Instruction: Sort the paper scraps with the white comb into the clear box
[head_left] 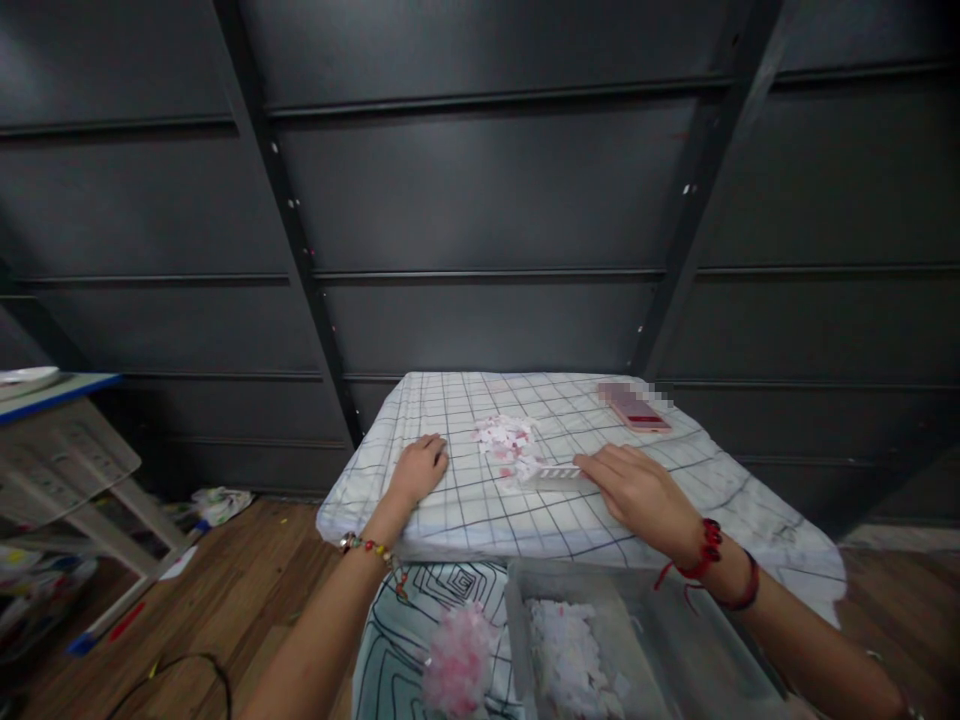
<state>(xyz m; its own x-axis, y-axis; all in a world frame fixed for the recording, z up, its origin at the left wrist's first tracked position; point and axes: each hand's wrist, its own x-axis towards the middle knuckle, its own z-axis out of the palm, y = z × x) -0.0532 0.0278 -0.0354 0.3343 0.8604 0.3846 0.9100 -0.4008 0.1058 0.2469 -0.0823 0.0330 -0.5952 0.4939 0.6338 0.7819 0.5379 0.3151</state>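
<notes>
My right hand [626, 490] grips the end of a white slotted plastic piece [553, 478], held low over the checked tablecloth [457, 515]. The other end of this piece meets the near edge of a loose pile of small white and pink flakes [506, 436], which look like paper bits. To the left of the pile my left hand [421, 468] lies on the cloth, fingers loosely bent and holding nothing. Part of the plastic piece is hidden behind my right fingers.
Below the table's front edge stands a grey plastic bin [645, 640] with white flakes [566, 655] inside. Left of it is a clear bag of pink stuff [457, 660]. A phone [637, 410] lies at the back right. A small desk [67, 400] stands left.
</notes>
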